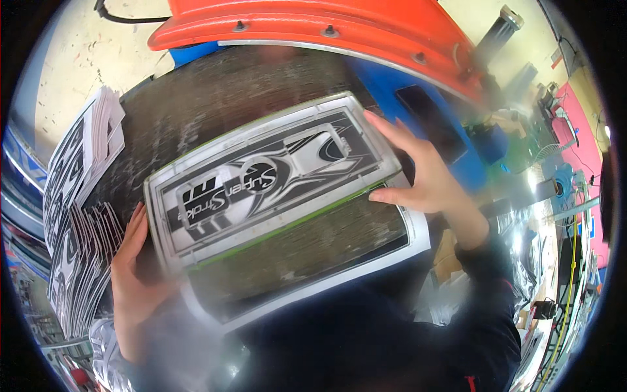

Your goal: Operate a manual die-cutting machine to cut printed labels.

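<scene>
A rectangular frame-like die, pale and see-through with a bright green edge, lies tilted in front of me over a dark, worn board. Black-and-white printed artwork shows through it. My right hand grips its right end, fingers along the far side and thumb at the near corner. At the left end, my left hand has its fingers against the edge; its thumb is blurred. Below the die, a white-bordered sheet sticks out, with worn board surface visible inside its border.
Stacks of printed sheets stand close on the left. A large red machine part with bolts crosses the far side. On the right, a dark phone-like slab rests on a blue surface. Farther right is a cluttered bench.
</scene>
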